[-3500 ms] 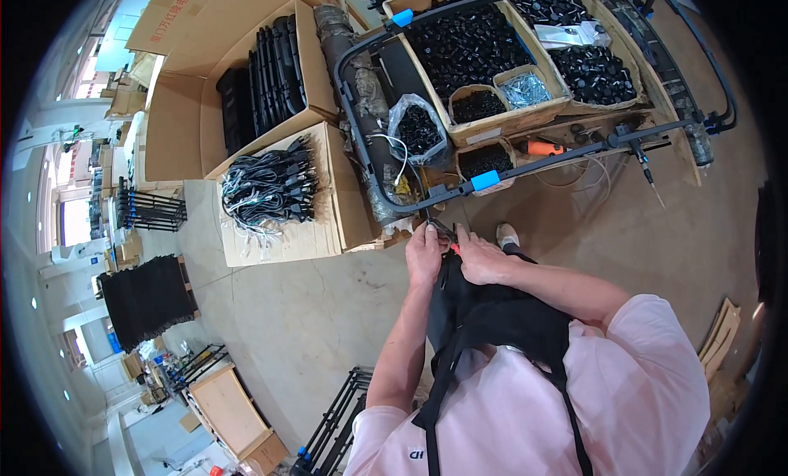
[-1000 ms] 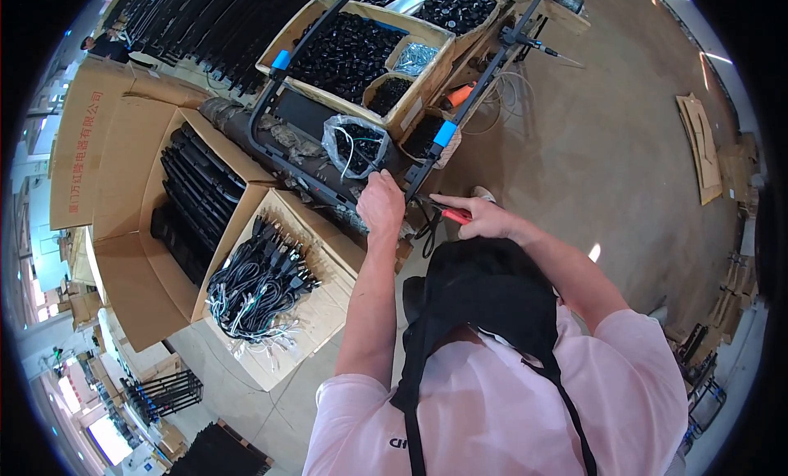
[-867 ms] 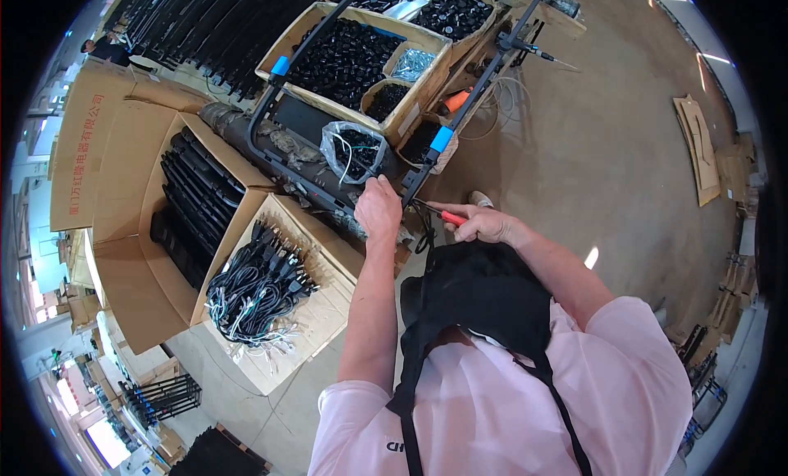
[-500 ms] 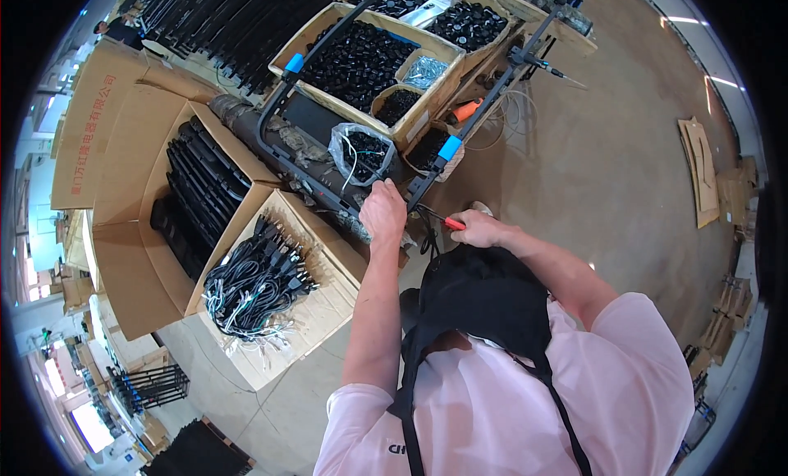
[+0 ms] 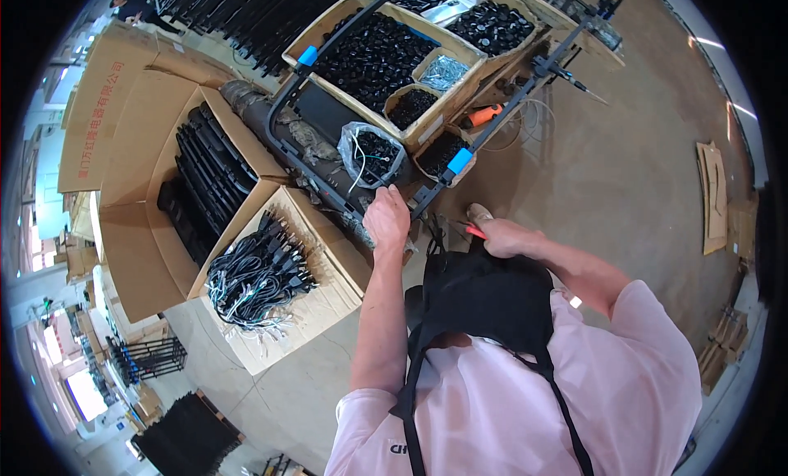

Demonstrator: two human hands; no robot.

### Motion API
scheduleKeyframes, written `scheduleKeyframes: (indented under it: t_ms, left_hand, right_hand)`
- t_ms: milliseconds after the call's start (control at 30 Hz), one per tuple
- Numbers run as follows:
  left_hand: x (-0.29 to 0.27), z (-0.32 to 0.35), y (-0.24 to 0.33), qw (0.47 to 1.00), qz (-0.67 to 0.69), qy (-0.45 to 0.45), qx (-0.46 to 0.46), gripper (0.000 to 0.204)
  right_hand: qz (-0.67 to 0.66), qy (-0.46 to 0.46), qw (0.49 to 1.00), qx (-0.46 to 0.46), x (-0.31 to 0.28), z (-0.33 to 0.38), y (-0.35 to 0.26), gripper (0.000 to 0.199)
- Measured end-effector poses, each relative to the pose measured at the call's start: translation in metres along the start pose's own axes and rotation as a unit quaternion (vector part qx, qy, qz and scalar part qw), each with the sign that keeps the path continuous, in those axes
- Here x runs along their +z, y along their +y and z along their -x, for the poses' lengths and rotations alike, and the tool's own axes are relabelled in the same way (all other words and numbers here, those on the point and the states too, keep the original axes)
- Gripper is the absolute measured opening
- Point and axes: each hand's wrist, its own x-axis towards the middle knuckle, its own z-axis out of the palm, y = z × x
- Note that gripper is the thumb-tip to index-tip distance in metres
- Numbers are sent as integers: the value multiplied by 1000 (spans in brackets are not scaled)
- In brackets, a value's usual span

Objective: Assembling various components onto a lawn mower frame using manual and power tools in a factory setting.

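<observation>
My left hand (image 5: 387, 217) is closed at the near corner of a black metal tube frame (image 5: 510, 108) with blue wraps. Its fingertips are pinched together, and what they hold is hidden. Just beyond them is a clear plastic bag (image 5: 350, 152) of small black parts, with a white wire lying across it. To the right, apart from the frame, my right hand (image 5: 505, 236) is wrapped round a red-handled tool (image 5: 475, 231). The tool's far end is too blurred to tell its kind. Below it hangs my black apron (image 5: 484, 299).
An open carton (image 5: 131, 254) of black bars stands left, beside a cardboard box (image 5: 328, 304) topped with bundled black cables (image 5: 261, 271). Beyond the frame, a divided tray (image 5: 349, 107) holds black caps and silver screws. An orange-handled tool (image 5: 484, 115) lies beside it.
My right hand has drawn the red-handled tool back to the right, away from the frame's corner. My left hand stays closed by the frame. The whole view has shifted slightly.
</observation>
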Motion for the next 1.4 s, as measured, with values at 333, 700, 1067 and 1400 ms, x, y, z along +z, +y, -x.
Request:
scheduleKeyframes:
  t_ms: [333,700,1067,1400]
  left_hand:
    - [-10,-1,16,998,-15,-25,-57,34]
    - [-30,25,1,963,-12,254,-89,30]
    - [4,-1,-60,954,67,185,-229,48]
    - [-93,-57,-41,960,68,179,-203,35]
  right_hand:
    - [-183,42,982,10,20,-132,41,52]
    - [-459,-90,866,174,100,-225,21,23]
    - [-254,-170,951,51,29,-223,111,11]
    - [-474,169,840,205,-135,-94,281,25]
